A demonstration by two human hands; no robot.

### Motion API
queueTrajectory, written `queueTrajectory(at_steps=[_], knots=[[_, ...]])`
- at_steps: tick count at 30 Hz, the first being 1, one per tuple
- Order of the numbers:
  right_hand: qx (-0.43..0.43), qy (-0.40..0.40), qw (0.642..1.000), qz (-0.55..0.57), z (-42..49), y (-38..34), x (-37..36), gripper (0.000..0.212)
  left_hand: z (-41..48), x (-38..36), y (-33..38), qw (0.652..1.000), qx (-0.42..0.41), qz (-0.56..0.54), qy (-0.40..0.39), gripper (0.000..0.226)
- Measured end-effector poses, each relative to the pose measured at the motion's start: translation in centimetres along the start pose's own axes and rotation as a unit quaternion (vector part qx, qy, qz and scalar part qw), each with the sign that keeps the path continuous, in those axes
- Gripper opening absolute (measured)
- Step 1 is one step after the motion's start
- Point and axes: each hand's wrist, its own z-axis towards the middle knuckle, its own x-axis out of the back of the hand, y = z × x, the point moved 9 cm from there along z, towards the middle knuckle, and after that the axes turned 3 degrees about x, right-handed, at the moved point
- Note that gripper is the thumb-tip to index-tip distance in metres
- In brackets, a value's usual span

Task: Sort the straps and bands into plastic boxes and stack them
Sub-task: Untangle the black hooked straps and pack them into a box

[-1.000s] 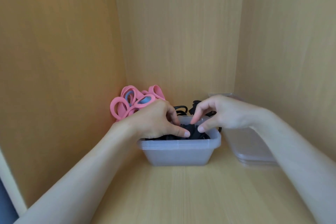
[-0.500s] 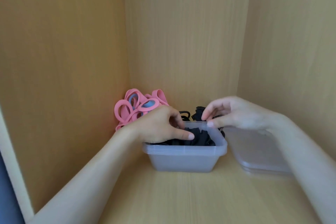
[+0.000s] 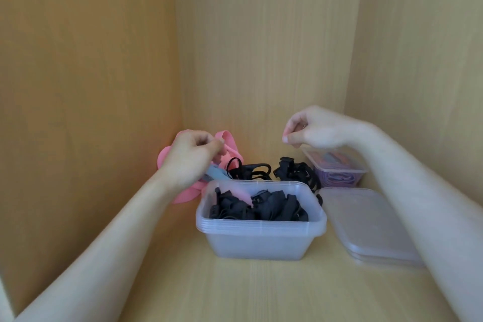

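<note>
A clear plastic box [image 3: 261, 229], the top one of several nested boxes, stands in the middle of the shelf with black straps [image 3: 264, 208] inside it. More black straps [image 3: 295, 170] lie in a loose pile behind it. Pink bands [image 3: 184, 196] are heaped in the left back corner. My left hand [image 3: 192, 158] is over that heap, fingers curled round a pink band [image 3: 227, 140]. My right hand [image 3: 311, 129] hovers above the loose black straps, fingers curled with thumb against fingertip, and I see nothing in it.
A second clear box [image 3: 337, 168] with purple and pink bands stands at the back right. A small stack of clear lids [image 3: 366, 225] lies to the right of the front box. Wooden walls close in on the left, back and right.
Both hands have left the front box and risen. The left hand moved back left to the pink bands and took hold of one. The right hand lifted up and back.
</note>
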Motion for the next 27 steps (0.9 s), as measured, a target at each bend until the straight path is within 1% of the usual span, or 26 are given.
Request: queueTrajectory(at_steps=[2,4,7,9,10,12,14,16,17,19,22,27], knots=[[-0.01,-0.05,0.998,-0.041,1.3,-0.3,-0.7,0.013,0.4,0.4,-1.2,0.998,0.047,-0.034,0.019,0.024],[-0.012,-0.084,0.994,-0.066,2.4,-0.5,-1.3,0.012,0.5,0.2,-2.1,0.996,0.079,-0.047,0.022,0.023],[-0.006,-0.109,0.991,-0.077,3.9,-0.6,-2.5,0.008,0.6,-0.4,-3.1,0.995,0.09,-0.033,0.012,0.023],[-0.01,-0.122,0.988,-0.092,4.7,-0.2,-3.9,0.009,0.6,-0.9,-3.4,0.996,0.089,-0.03,-0.007,0.02],[-0.013,-0.131,0.986,-0.1,5.1,0.1,-4.7,0.011,0.6,-1.4,-3.3,0.995,0.087,-0.036,-0.033,0.017],[-0.019,-0.157,0.981,-0.111,5.7,1.0,-6.7,0.01,0.0,-2.8,-3.3,0.988,0.09,-0.044,-0.115,0.014],[-0.023,-0.176,0.977,-0.118,6.2,2.0,-8.2,0.014,-0.7,-4.2,-3.5,0.976,0.094,-0.023,-0.192,0.024],[-0.023,-0.161,0.979,-0.118,6.7,3.0,-8.7,0.016,-1.2,-5.2,-3.8,0.966,0.1,-0.016,-0.237,0.029],[-0.02,-0.144,0.983,-0.115,7.0,3.3,-8.6,0.014,-1.3,-5.4,-4.0,0.964,0.104,-0.021,-0.243,0.031],[-0.016,-0.119,0.987,-0.105,7.4,4.0,-8.5,0.01,-1.3,-5.5,-4.1,0.964,0.104,-0.023,-0.244,0.031],[-0.014,-0.118,0.989,-0.092,7.8,4.5,-9.0,0.007,-1.4,-5.7,-4.2,0.96,0.099,-0.022,-0.26,0.03],[-0.009,-0.106,0.99,-0.088,7.9,4.2,-9.3,0.017,-1.3,-5.6,-4.2,0.959,0.097,-0.039,-0.262,0.028]])
